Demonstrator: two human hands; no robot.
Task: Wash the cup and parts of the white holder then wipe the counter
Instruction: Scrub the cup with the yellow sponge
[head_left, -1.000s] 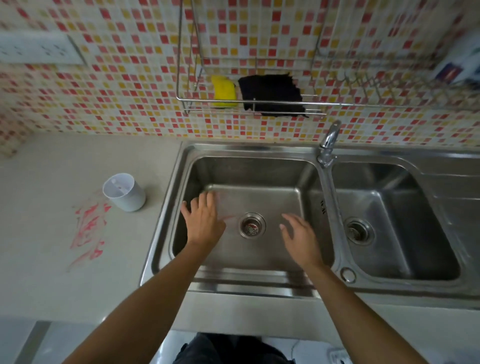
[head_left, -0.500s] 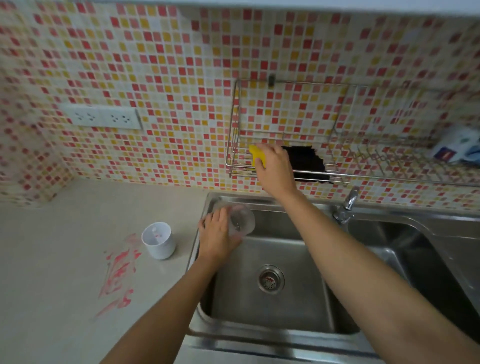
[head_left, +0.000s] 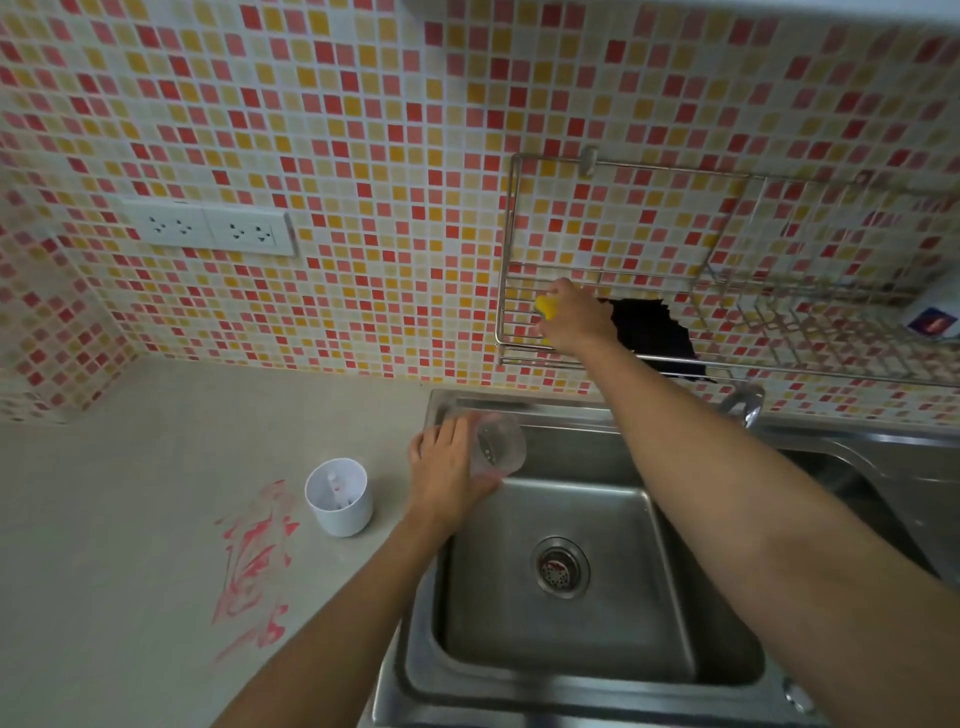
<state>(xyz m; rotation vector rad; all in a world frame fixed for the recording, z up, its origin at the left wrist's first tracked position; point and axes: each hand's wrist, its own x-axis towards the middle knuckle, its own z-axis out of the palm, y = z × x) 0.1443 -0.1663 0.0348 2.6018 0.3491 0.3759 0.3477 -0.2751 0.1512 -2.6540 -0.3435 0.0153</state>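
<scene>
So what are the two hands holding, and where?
Left hand grips the clear cup around its side. Right hand closes on the yellow sponge in the wire rack, from above.

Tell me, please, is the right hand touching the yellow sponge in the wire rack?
Touching. The head view shows the right hand closed over the yellow sponge, with no gap visible.

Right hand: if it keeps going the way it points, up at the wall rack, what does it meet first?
The yellow sponge in the wire rack: the right hand is already on it, fingers seemingly closing. Behind that, likely the rack's back wires and tiled wall; depth is unclear.
</scene>
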